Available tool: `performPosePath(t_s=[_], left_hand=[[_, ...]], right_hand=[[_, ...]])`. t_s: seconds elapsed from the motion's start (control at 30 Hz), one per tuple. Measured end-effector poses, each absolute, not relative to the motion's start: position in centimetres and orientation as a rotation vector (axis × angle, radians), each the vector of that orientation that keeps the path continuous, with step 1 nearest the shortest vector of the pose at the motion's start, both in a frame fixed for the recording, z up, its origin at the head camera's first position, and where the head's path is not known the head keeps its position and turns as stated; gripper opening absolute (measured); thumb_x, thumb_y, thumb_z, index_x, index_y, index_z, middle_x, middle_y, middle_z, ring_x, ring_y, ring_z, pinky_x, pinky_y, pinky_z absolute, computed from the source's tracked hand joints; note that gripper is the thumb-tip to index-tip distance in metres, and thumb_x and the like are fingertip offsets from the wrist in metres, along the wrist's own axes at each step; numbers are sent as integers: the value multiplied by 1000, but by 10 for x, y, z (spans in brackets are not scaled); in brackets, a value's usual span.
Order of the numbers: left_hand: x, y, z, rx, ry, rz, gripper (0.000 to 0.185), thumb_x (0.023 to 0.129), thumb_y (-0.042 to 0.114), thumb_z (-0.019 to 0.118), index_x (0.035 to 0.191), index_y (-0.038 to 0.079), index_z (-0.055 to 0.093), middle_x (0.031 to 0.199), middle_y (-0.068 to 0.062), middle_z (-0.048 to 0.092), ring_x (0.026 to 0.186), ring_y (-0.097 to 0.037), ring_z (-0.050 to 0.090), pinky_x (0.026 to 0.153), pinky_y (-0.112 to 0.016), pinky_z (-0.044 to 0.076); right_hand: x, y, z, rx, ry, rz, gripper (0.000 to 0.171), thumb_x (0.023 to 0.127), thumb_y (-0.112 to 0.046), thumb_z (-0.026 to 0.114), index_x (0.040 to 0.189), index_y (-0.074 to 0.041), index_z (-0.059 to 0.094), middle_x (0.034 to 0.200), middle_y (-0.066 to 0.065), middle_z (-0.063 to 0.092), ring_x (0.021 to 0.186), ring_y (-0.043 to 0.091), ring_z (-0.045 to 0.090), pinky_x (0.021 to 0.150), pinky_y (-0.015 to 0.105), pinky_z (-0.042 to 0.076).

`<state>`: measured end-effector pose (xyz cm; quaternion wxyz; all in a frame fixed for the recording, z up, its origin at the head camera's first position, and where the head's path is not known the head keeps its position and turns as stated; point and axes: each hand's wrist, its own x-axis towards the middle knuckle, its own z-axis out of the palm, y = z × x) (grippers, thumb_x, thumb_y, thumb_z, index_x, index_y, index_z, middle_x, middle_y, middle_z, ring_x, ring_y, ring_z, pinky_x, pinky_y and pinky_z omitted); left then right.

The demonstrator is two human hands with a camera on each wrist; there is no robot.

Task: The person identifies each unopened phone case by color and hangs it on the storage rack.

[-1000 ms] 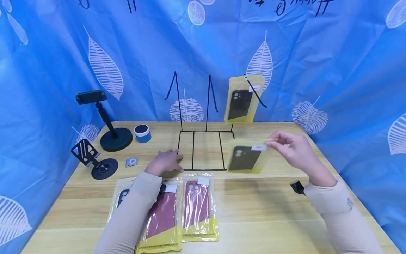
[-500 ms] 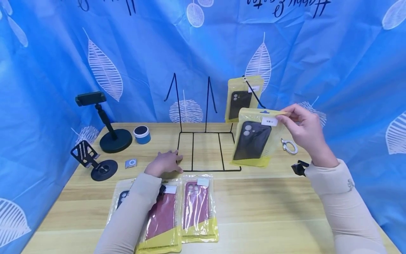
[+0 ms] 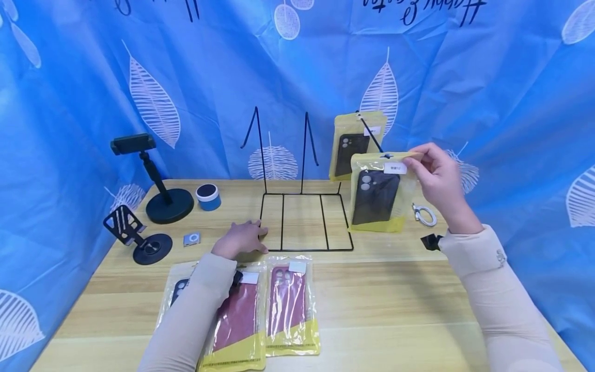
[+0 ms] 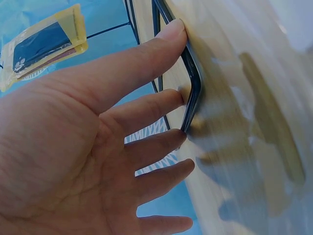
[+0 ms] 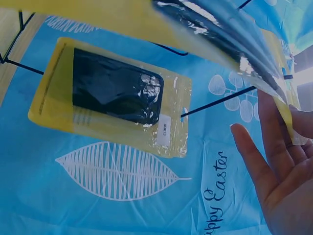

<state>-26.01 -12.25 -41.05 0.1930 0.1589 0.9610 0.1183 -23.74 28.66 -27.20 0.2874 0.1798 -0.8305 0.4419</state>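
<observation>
My right hand pinches the top corner of a yellow packet with a black phone case, holding it upright in the air by the right hook of the black wire display rack. Another packet with a black case hangs on that hook behind it. In the right wrist view the held packet runs across the top. My left hand lies flat with fingers straight, its fingertips pressing the rack's front left corner onto the table.
Two packets with red cases and one partly hidden under my left sleeve lie at the table's front. At the left stand a phone holder, a folding stand, a blue round tin and a small silver player. A white cable lies right.
My right hand has lifted the black-case packet from low over the table up and rightward toward the rack's right hook, turning it upright. The left hand has stayed on the rack's base.
</observation>
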Motion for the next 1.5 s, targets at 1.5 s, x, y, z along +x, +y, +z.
performPosePath(t_s=[1.5], left_hand=[[-263, -122, -410, 440, 2688, 322, 69, 89, 34, 73, 148, 11, 47, 163, -19, 25, 150, -43, 21, 117, -72, 7]], right_hand=[[-347, 257, -277, -25, -2274, 1236, 52, 93, -49, 63, 134, -18, 52, 90, -15, 63, 81, -3, 58, 69, 19, 44]])
